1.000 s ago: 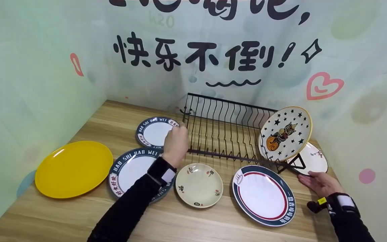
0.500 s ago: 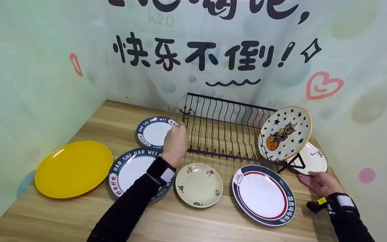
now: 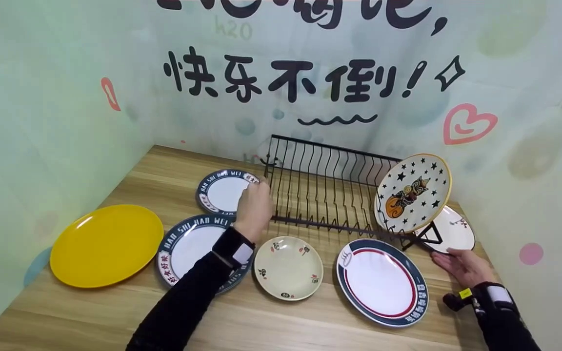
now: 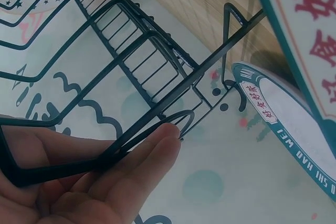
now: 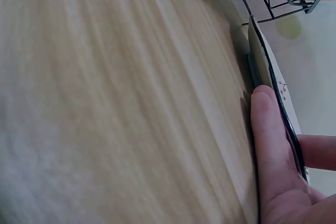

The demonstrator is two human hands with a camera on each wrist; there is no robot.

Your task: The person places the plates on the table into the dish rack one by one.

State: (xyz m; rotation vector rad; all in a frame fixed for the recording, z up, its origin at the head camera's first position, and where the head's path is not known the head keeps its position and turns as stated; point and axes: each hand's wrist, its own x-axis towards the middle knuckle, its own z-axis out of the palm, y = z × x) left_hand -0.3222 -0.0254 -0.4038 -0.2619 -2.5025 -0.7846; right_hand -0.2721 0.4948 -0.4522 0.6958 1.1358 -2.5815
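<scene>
A black wire dish rack (image 3: 330,185) stands at the back of the table. My left hand (image 3: 256,204) grips the rack's left end; the left wrist view shows its fingers (image 4: 152,156) curled round the wire. A plate with stars and a cat (image 3: 412,192) leans in the rack's right end. Under and beside that end lies a white plate with a dark rim (image 3: 451,231), partly hidden behind the star plate and rack. My right hand (image 3: 466,267) pinches its near edge, thumb on top and a finger beneath, as the right wrist view (image 5: 278,150) shows.
A yellow plate (image 3: 108,246) lies far left. Two blue-rimmed plates, a small one (image 3: 220,192) and a larger one (image 3: 183,253), lie partly under my left arm. A cream dish (image 3: 288,268) and an oval blue-rimmed plate (image 3: 381,282) lie in front of the rack.
</scene>
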